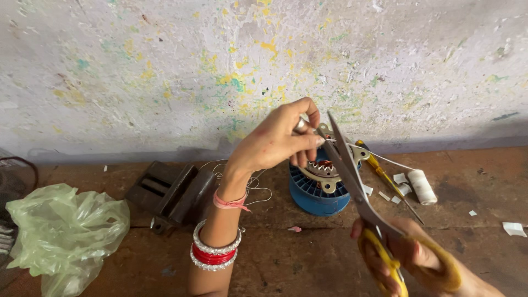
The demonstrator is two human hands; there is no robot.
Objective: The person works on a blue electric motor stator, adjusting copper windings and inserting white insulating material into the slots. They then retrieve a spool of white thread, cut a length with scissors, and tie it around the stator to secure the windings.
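My left hand (pixel 278 140) is raised over the floor, its fingers pinched on a thin white thread pulled taut near a metal motor stator (pixel 329 168). The stator, with copper windings showing, rests on a blue plastic spool (pixel 316 197). My right hand (pixel 407 256) grips the yellow handles of a pair of scissors (pixel 352 176). The blades are parted and their tips reach up to the thread beside my left fingers. Bangles and a pink band sit on my left wrist.
A spool of white thread (pixel 422 186) and a yellow-handled screwdriver (pixel 385 176) lie right of the blue spool, among small white paper scraps. A dark metal block (pixel 173 193) sits left, a crumpled green plastic bag (pixel 63 231) far left. A paint-splattered wall stands behind.
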